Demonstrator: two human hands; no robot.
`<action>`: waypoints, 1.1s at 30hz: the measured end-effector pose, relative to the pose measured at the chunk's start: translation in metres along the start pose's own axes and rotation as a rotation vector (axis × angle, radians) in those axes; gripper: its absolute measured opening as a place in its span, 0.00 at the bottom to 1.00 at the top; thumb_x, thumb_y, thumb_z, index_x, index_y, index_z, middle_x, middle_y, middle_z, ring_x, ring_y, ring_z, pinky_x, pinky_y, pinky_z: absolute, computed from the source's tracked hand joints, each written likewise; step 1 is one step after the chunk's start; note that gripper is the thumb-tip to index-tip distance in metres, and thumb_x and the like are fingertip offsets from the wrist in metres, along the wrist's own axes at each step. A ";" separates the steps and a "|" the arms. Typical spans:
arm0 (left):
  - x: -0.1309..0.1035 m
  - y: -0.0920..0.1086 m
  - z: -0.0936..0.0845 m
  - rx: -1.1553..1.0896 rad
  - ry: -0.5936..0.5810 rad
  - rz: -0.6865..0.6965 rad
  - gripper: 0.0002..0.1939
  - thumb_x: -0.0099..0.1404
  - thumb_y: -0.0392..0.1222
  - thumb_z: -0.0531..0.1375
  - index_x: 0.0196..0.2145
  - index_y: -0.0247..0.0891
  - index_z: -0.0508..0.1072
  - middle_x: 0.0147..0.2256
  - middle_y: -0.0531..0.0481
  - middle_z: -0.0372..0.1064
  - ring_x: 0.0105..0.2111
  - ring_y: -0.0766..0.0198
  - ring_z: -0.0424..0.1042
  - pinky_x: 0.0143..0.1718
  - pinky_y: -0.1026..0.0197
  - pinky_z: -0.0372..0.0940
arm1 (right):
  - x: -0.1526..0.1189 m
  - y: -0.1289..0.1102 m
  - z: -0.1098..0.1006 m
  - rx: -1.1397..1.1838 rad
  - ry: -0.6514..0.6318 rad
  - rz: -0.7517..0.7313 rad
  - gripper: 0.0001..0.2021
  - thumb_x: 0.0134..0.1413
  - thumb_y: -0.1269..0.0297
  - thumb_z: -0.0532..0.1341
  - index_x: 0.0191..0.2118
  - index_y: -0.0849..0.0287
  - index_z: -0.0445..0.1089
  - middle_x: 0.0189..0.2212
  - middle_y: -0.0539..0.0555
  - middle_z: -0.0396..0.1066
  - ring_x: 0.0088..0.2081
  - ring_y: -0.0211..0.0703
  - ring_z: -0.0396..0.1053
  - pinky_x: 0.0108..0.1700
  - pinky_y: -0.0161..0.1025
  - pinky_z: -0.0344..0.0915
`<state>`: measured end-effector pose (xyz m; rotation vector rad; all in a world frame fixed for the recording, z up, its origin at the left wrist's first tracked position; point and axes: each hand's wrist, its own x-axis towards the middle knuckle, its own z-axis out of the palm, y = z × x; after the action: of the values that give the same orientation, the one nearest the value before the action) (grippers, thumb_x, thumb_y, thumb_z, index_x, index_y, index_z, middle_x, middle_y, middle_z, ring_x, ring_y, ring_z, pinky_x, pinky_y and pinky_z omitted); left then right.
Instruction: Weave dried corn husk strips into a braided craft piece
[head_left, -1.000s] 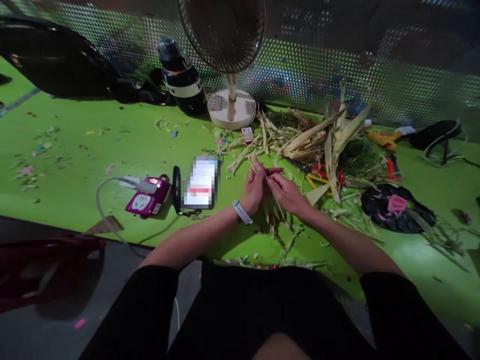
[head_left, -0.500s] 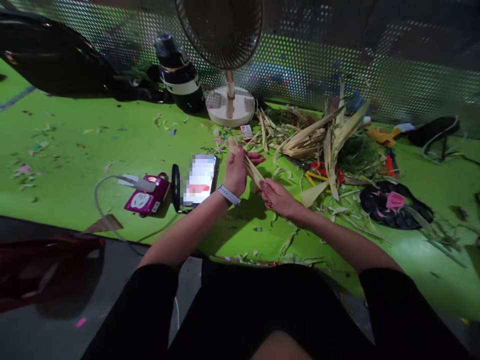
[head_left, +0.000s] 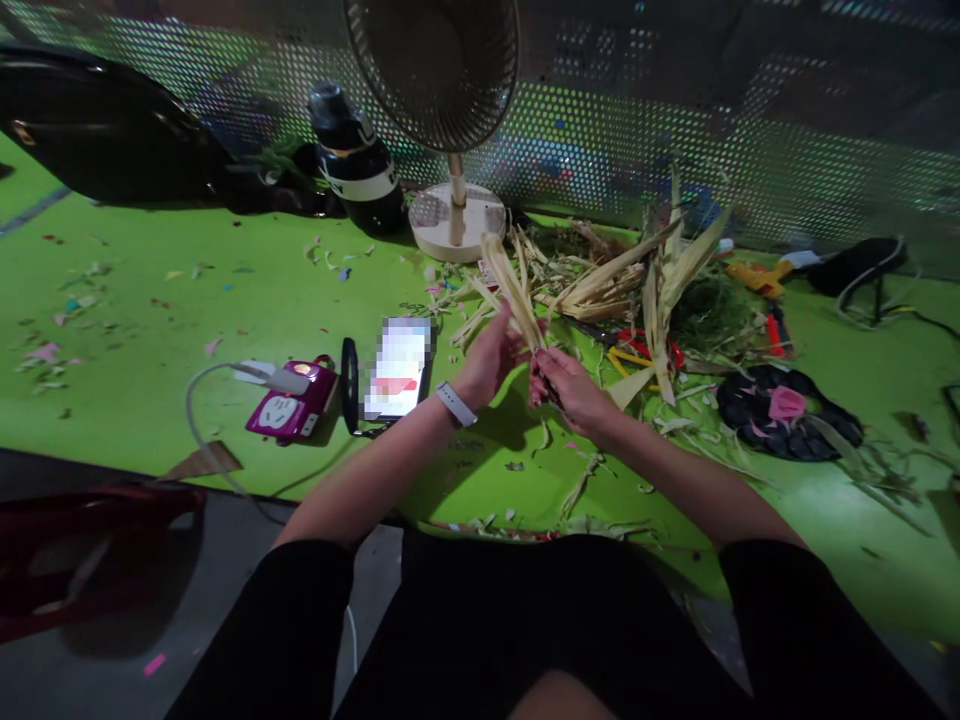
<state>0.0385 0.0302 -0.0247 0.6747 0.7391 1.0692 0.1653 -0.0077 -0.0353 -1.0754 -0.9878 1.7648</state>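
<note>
A bundle of pale dried husk strips [head_left: 511,280] fans out at its upper end between my two hands. My right hand [head_left: 566,385] is closed round the bundle's lower end. My left hand [head_left: 491,355], with a pale band at the wrist, is against the strips' left side; its fingertips are partly hidden behind them. More dried husks [head_left: 611,285] lie in a heap beyond my right hand, with red-handled scissors [head_left: 652,345] beside them. A lit phone [head_left: 399,368] lies left of my left hand.
On the green table [head_left: 262,260] stand a fan [head_left: 457,222] and a dark bottle [head_left: 360,170]. A purple power socket [head_left: 292,402] with a cable is at left. A black round piece with a pink flower [head_left: 786,404] lies at right, near pliers [head_left: 778,328]. Scraps are scattered about.
The husk piece, earlier narrow and slanting between both hands, now stands more upright with its strips spread at the top. My left hand has moved slightly right and down. The view has shifted a little.
</note>
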 end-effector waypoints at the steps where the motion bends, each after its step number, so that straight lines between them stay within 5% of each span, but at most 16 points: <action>1: -0.004 -0.006 0.003 0.030 -0.093 -0.087 0.20 0.62 0.56 0.60 0.42 0.36 0.73 0.22 0.53 0.71 0.19 0.67 0.70 0.21 0.65 0.65 | 0.002 -0.002 -0.001 0.048 0.027 -0.015 0.20 0.47 0.47 0.65 0.31 0.56 0.59 0.15 0.39 0.58 0.17 0.30 0.58 0.22 0.31 0.62; 5: -0.013 -0.021 0.008 0.019 -0.170 -0.112 0.25 0.54 0.49 0.68 0.46 0.34 0.74 0.20 0.56 0.70 0.16 0.73 0.66 0.17 0.70 0.63 | 0.002 -0.010 -0.001 0.185 0.015 -0.049 0.17 0.47 0.53 0.67 0.32 0.55 0.58 0.13 0.38 0.55 0.15 0.30 0.55 0.20 0.30 0.59; 11: -0.017 -0.014 0.007 -0.023 -0.219 -0.118 0.24 0.56 0.47 0.66 0.49 0.33 0.74 0.20 0.52 0.72 0.16 0.68 0.69 0.17 0.67 0.66 | -0.007 -0.014 0.003 0.302 -0.159 -0.043 0.15 0.53 0.54 0.65 0.32 0.55 0.58 0.14 0.39 0.57 0.15 0.30 0.55 0.20 0.30 0.58; 17: -0.017 -0.015 0.009 -0.081 -0.161 -0.099 0.21 0.56 0.47 0.66 0.44 0.31 0.75 0.16 0.54 0.69 0.13 0.68 0.66 0.14 0.67 0.62 | -0.005 -0.013 0.002 0.278 -0.167 -0.042 0.13 0.56 0.54 0.62 0.35 0.55 0.59 0.16 0.40 0.59 0.17 0.31 0.58 0.23 0.31 0.61; 20: -0.013 -0.012 0.008 -0.108 -0.126 -0.077 0.14 0.57 0.44 0.66 0.39 0.32 0.76 0.23 0.51 0.74 0.15 0.70 0.67 0.16 0.67 0.63 | -0.003 -0.013 0.001 0.239 -0.159 -0.010 0.13 0.55 0.54 0.63 0.35 0.56 0.61 0.17 0.41 0.60 0.18 0.32 0.59 0.24 0.32 0.63; 23: -0.006 -0.003 0.005 -0.161 0.014 0.012 0.05 0.60 0.39 0.63 0.32 0.34 0.75 0.32 0.49 0.77 0.25 0.70 0.74 0.28 0.68 0.69 | -0.001 -0.009 -0.001 0.201 -0.172 0.058 0.13 0.53 0.55 0.65 0.33 0.57 0.62 0.17 0.41 0.60 0.18 0.31 0.60 0.26 0.33 0.65; 27: 0.001 0.016 0.000 -0.203 0.166 0.088 0.04 0.63 0.33 0.60 0.30 0.35 0.73 0.28 0.53 0.75 0.33 0.70 0.76 0.45 0.62 0.70 | 0.001 -0.004 -0.008 0.089 -0.233 0.156 0.14 0.56 0.52 0.62 0.35 0.59 0.66 0.18 0.44 0.65 0.20 0.33 0.64 0.26 0.34 0.67; 30: -0.001 0.035 -0.002 -0.130 0.159 0.124 0.03 0.64 0.35 0.60 0.31 0.35 0.72 0.25 0.56 0.72 0.28 0.73 0.74 0.45 0.62 0.71 | 0.003 -0.014 -0.019 -0.093 -0.240 0.187 0.13 0.57 0.54 0.61 0.36 0.60 0.69 0.23 0.48 0.71 0.23 0.34 0.69 0.28 0.34 0.69; 33: -0.009 0.053 -0.006 -0.043 0.157 0.125 0.03 0.64 0.38 0.61 0.33 0.36 0.72 0.24 0.58 0.68 0.23 0.75 0.70 0.38 0.65 0.72 | 0.004 -0.039 -0.033 -0.244 -0.151 0.040 0.09 0.55 0.60 0.64 0.37 0.60 0.70 0.24 0.47 0.71 0.25 0.32 0.68 0.30 0.32 0.69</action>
<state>0.0035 0.0406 0.0156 0.6109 0.8147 1.2601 0.2046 0.0162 -0.0119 -1.1301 -1.3100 1.8122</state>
